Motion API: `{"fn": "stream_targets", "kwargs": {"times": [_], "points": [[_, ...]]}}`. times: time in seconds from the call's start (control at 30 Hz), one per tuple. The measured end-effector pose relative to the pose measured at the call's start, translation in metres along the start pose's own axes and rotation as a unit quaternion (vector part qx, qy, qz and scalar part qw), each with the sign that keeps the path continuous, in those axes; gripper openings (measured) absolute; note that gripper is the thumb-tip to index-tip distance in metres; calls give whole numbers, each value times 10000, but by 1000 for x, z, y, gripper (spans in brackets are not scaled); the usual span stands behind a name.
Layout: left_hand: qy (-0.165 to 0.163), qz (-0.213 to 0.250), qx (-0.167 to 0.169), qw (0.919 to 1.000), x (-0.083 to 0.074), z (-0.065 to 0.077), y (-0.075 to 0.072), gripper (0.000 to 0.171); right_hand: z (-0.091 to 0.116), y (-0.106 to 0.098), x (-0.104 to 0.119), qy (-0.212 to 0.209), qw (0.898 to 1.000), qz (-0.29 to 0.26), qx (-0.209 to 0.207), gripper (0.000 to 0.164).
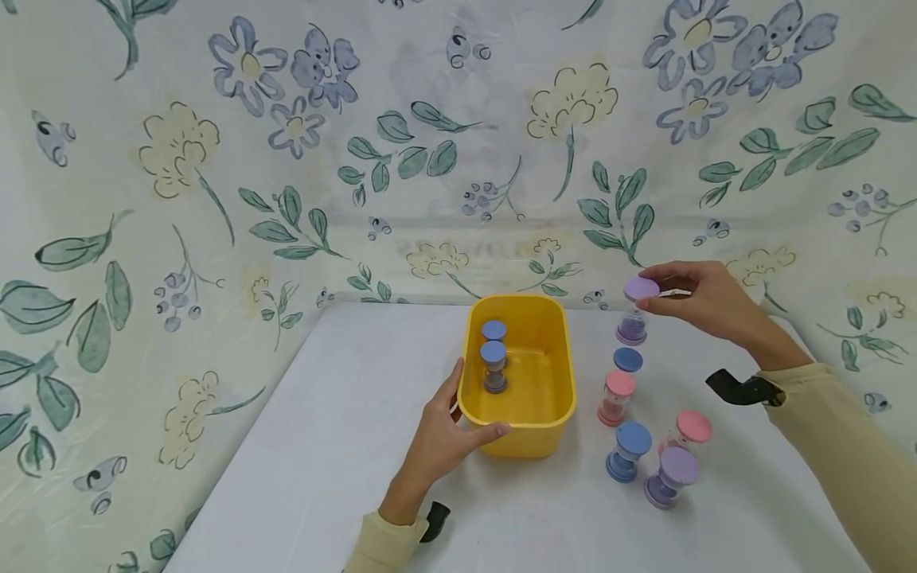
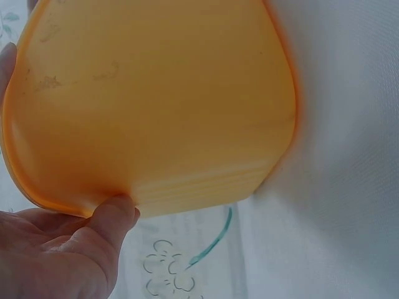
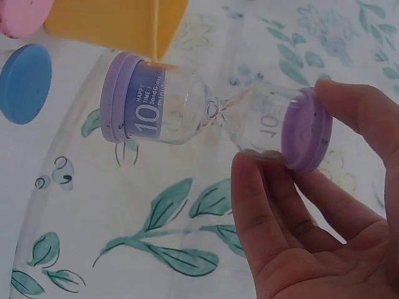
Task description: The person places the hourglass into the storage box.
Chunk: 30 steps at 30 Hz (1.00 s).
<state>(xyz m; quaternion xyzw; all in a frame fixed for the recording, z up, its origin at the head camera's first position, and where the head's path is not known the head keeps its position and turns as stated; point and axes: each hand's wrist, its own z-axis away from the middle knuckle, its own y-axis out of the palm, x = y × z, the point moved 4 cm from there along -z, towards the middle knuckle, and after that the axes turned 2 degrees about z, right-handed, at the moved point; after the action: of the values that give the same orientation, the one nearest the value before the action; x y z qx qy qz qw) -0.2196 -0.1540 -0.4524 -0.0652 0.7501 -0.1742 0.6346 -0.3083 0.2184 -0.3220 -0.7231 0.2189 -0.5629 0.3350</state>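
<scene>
My right hand point(image 1: 698, 302) pinches a purple-capped sand timer point(image 3: 177, 103) by its upper cap, between thumb and fingertips. "10" is printed on its glass, and purple sand fills the bottom end. Whether its base touches the table cannot be told. My left hand point(image 1: 444, 438) grips the near left corner of a yellow bin point(image 1: 517, 442), thumb along the front and fingers on the left side. In the left wrist view the bin's outer wall point(image 2: 162, 112) fills most of the frame. Two blue-capped sand timers point(image 1: 494, 354) stand inside the bin, along its left wall.
Right of the bin, a blue timer point(image 1: 628, 360), a pink timer point(image 1: 616, 398) and another blue timer point(image 1: 629, 452) stand in a row. Beside them are a second pink timer point(image 1: 693, 427) and another purple timer point(image 1: 671, 477). A flowered cloth point(image 1: 430, 159) hangs behind the white table point(image 1: 322, 446).
</scene>
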Motion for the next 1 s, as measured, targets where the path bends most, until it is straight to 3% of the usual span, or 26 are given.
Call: {"fn": "stream_targets", "kwargs": {"times": [0.4,1.0], "points": [[75,-51,-36,10000,0,0,-1,112,-18,9,24,58,9998,-173,17,58],[105,-99,13,9999,1,-1,0,116,-52,41,63,-437,9979,-477,49,51]]}}
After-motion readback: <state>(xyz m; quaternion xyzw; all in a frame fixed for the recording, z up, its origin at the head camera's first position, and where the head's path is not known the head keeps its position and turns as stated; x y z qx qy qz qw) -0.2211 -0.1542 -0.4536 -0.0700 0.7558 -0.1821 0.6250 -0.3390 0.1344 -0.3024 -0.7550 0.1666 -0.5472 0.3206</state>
